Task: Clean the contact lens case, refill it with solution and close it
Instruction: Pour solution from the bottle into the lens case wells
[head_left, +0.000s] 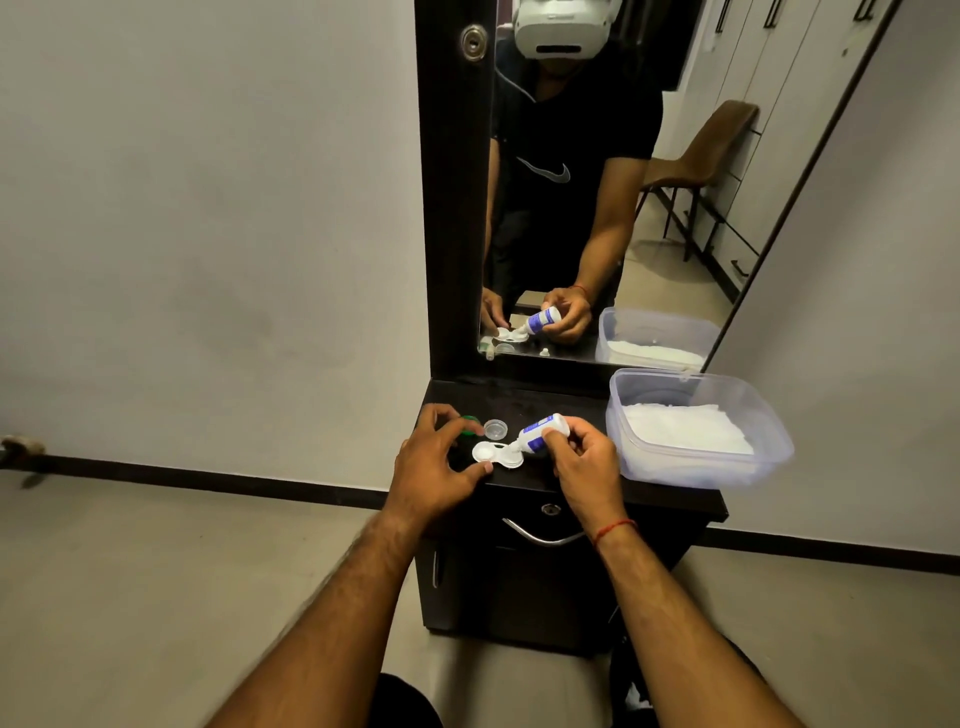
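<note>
Head view, looking down at my 2 hands over the dark dresser top (582, 480). My right hand (582, 460) is closed around the small white solution bottle (540, 432), thumb and fingertips pinching its body; the bottle is tipped over toward my left, with its nozzle pointing down at the right well of the contact lens case (497, 454). Whether the tip touches the case I cannot tell. A red thread (615, 530) circles that wrist.

My left hand (434, 462) has its fingers curled and spread, not clenched. The thumb tip rests at the left edge of the white case, steadying it, while the other fingers arch over a green cap (470, 423), partly hiding it. Whether they actually grip that cap I cannot tell.

The case lies flat near the front-left part of the dresser top, both wells uncovered and facing up. Just behind it, between the green cap and the bottle, sits a clear cap (495, 429), apart from the case.

Further right, a clear plastic container (769, 457) holding white tissues stands on the dresser, well apart from the case. Behind everything, the mirror (675, 218) repeats my hands, the bottle and the container. Below the top, a drawer with a curved metal handle (540, 535) faces me.
</note>
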